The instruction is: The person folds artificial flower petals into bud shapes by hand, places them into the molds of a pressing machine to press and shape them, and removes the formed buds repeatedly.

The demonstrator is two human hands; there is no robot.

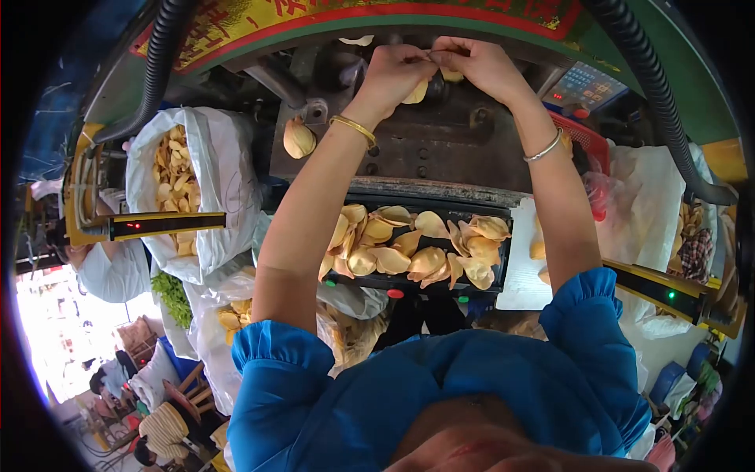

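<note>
Both of my hands are raised together over the dark metal machine bed (448, 145), their fingertips almost touching. My left hand (395, 77) has its fingers pinched, with a pale yellow curved piece (417, 93) showing just under it. My right hand (480, 69) is also pinched, and another yellowish piece (452, 75) shows beneath its fingers. What lies between the fingertips is too small to make out. One cream-coloured shell-shaped piece (299, 139) lies on the left of the machine bed. Nearer my body, a black tray (506, 236) holds several similar tan pieces.
An open white sack (228, 157) of yellow pieces stands at the left. Yellow-black bars (165, 226) flank my arms. A red basket (582, 138) and control panel (586, 85) are at the right. Hoses (641, 59) curve above; people sit at the lower left.
</note>
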